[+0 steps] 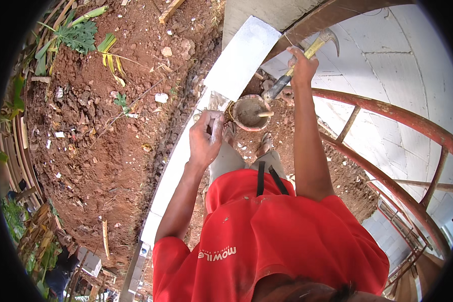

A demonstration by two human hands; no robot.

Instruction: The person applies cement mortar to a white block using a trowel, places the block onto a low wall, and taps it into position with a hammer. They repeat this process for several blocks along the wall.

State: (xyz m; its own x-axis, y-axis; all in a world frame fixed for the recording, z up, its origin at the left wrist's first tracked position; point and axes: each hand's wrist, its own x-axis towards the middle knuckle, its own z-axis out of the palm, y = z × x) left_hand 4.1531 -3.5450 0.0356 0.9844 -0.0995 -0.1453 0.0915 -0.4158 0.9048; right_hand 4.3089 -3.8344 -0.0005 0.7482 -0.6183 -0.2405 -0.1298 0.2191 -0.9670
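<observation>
A claw hammer (pixel 314 49) with a yellow shaft and dark grip is held in my right hand (pixel 303 66), closed around the handle. Its metal head points up and to the right, beside the white wall. My left hand (pixel 206 137) is curled with thumb and fingers pressed together, over the low block wall; whatever it may pinch is hidden. Just beyond it, a white lightweight block (pixel 242 58) lies on top of the low wall (pixel 172 176). Between my hands, a bucket (pixel 247 126) holds grey mortar, with a light-coloured tool handle (pixel 265 114) sticking out of it.
Red-brown soil (pixel 110 171) with rubble and leaves spreads to the left of the low wall. Rusty red metal scaffolding (pixel 387 111) stands close on my right, in front of a tall white block wall (pixel 387 65). My feet (pixel 265 143) are just below the bucket.
</observation>
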